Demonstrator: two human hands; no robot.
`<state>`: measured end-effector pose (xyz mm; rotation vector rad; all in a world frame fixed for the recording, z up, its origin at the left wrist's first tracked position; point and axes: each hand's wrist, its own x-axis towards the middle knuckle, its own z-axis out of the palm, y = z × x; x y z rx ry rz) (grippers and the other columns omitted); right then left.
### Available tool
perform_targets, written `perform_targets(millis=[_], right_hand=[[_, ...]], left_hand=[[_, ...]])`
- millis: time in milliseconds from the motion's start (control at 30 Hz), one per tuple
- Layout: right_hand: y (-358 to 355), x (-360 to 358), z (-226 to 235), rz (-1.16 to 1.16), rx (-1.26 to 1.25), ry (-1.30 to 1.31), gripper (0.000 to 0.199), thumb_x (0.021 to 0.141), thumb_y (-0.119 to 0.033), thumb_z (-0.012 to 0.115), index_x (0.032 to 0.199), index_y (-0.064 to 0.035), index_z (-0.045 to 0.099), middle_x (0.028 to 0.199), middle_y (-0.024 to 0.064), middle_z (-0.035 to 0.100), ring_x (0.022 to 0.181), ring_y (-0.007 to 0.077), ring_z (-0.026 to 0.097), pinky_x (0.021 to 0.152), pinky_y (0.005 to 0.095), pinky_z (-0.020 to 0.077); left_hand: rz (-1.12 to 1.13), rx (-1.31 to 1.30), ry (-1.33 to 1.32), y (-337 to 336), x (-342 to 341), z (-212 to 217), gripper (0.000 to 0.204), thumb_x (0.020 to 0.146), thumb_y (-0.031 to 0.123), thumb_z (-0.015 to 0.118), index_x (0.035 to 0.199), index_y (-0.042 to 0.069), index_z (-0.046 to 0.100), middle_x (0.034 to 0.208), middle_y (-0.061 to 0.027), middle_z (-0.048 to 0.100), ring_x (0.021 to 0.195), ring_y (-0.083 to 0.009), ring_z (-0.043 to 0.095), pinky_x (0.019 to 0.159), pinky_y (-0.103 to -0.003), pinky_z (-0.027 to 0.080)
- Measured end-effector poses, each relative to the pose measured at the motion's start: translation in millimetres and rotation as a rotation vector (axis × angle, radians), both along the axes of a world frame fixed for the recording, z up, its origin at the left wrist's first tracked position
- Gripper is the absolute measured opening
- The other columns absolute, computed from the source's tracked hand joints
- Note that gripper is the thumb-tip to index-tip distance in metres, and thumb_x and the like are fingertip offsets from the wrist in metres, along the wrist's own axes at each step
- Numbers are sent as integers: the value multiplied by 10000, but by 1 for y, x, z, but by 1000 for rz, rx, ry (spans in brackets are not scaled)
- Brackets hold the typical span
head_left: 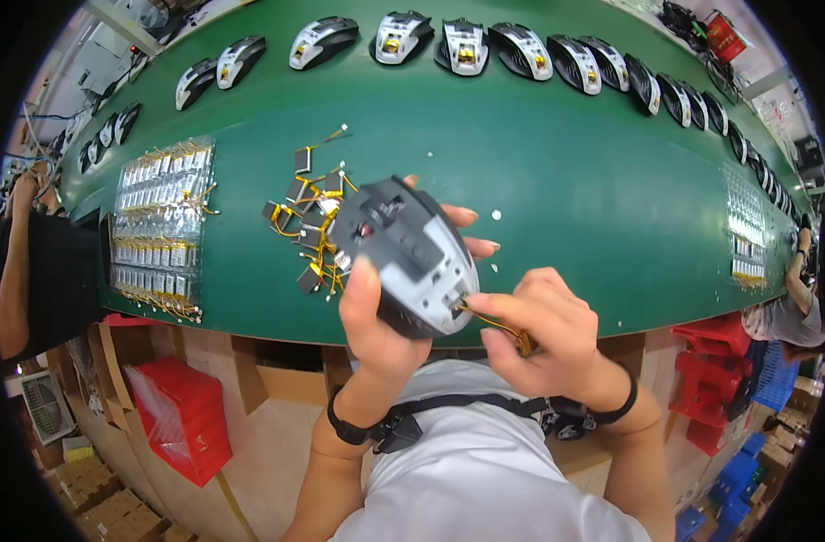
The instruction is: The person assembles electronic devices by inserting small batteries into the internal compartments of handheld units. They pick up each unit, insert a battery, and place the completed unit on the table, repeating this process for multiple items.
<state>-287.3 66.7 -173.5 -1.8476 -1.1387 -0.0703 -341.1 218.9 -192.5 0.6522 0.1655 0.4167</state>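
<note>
My left hand [383, 339] holds a grey and black computer mouse [414, 253] tilted over the table edge, the thumb on its near side and fingertips round the far side. At the mouse's near end, my right hand [557, 330] pinches a thin wire lead [492, 322], with the index fingertip at a small opening in the shell. The lead runs back under the fingers to a yellow-taped end; most of what hangs there is hidden by the hand. Left of the mouse lies a loose pile of small wired batteries [311, 237].
Several similar mice [467, 50] line the far edge of the green table [575, 181]. Clear plastic trays of batteries [164, 217] lie at left, another tray [747, 230] at right. People work at both sides. Red stools [182, 420] and cardboard boxes stand below the table.
</note>
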Motion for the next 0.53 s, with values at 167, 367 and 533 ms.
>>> perform_targets(millis=[167,367,533], right_hand=[[10,-8,-13,54,219,987,190,842,-77,676,1012,-2,637,758,10,645,697,75,579,704,254,466],[11,-6,-8,225,101,1282,197,896,-156,632,780,1,606,708,28,657,675,76,578,673,258,467],[6,0,-13,215,49,1386,181,888,-163,645,825,7,637,747,60,685,723,95,635,736,259,496]], left_hand=[[89,277,-117,2,-5,0,854,850,619,474,1450,40,290,1191,-251,570,918,-393,664,766,-443,562],[118,400,-152,-4,-10,-5,980,785,686,577,1462,57,251,1176,-256,544,902,-374,652,748,-445,564],[76,382,-86,-9,-12,-8,986,770,695,590,1467,84,255,1207,-242,531,928,-371,646,749,-437,571]])
